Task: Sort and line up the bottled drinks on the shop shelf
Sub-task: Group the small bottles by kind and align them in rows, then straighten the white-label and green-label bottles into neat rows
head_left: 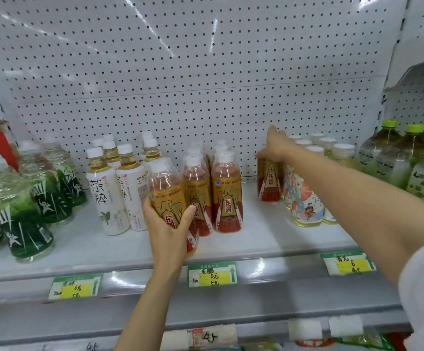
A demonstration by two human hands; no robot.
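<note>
A clear plastic bottle with a gold-and-red label and a white cap (166,196) is held by the left hand (166,230), whose fingers and thumb are curled round its lower half. The bottle is tilted slightly and sits at the front of the white metal shelf (256,239), just left of two rows of matching gold-and-red bottles (227,196). A single further gold-and-red bottle (269,181) stands to the right of those rows, near the white perforated back panel (180,84). Its top is gripped by the right hand (275,145), with the fingers curled over the cap; the arm is stretched across a group of pale bottles with illustrated labels (304,201).

Left of the held bottle, white-labelled tea bottles (107,196) are lined up, and beyond them clear bottles with dark green labels (28,211). At the far right of the shelf, large bottles with green caps (403,158) are stood. Green-and-yellow price tags (212,274) are fixed along the front edge of the shelf.
</note>
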